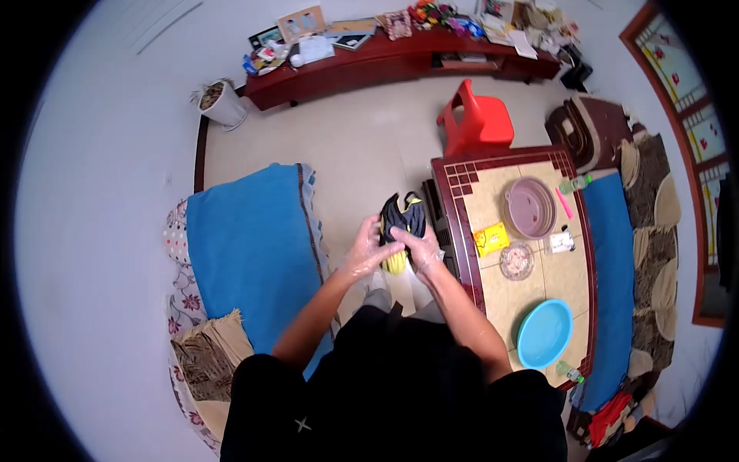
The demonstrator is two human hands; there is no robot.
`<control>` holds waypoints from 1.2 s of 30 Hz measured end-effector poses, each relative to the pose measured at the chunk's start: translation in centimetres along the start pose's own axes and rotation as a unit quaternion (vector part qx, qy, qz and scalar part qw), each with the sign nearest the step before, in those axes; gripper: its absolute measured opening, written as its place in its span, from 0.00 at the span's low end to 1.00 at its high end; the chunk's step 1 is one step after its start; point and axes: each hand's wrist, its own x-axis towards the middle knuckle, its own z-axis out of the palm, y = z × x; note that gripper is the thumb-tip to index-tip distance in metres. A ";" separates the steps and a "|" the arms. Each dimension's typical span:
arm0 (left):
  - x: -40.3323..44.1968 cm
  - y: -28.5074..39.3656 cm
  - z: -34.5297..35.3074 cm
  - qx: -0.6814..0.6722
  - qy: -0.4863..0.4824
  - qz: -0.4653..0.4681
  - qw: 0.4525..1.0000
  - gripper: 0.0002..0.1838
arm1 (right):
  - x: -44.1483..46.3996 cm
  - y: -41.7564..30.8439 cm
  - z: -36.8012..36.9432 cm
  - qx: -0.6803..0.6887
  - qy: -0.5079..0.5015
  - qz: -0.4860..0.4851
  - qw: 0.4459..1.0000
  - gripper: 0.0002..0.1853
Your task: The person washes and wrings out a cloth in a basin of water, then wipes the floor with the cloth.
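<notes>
In front of my legs, both hands hold a black-and-yellow item (404, 214); its exact kind I cannot make out. Dark folds or loops with thin yellow edging stick up at its far end, and a ribbed yellow part shows at the near end. My left hand (367, 251) grips its left side, fingers partly hidden. My right hand (419, 250) closes on the right side, thumb across the top. Whitish, wet-looking patches cover both hands. My feet are below, partly hidden.
To the right stands a tiled table (493, 289) with a purple basin (531, 208), a blue basin (545, 333), a yellow packet (490, 239), a glass dish (516, 262) and bottles. A red stool (481, 123) is beyond it; a blue-covered sofa (246, 246) stands left.
</notes>
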 end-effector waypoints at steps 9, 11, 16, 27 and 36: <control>3.4 7.5 -10.5 -0.013 0.130 0.096 0.987 0.10 | 4.3 -6.6 9.8 0.046 0.006 -0.065 0.997 0.17; 3.5 10.3 -11.4 -0.097 0.126 0.068 0.985 0.11 | 5.4 -7.4 10.8 0.040 -0.023 -0.062 0.997 0.16; 4.6 12.6 -10.5 -0.009 0.131 0.047 0.990 0.31 | 7.9 -9.5 14.1 0.020 -0.122 -0.017 0.992 0.17; 14.7 16.0 -14.4 0.290 0.209 0.156 0.921 0.24 | 19.4 -15.4 17.5 -0.115 -0.256 -0.065 0.958 0.15; 21.5 23.4 -15.2 0.299 0.380 0.177 0.857 0.17 | 27.8 -23.2 18.4 -0.260 -0.157 -0.182 0.935 0.13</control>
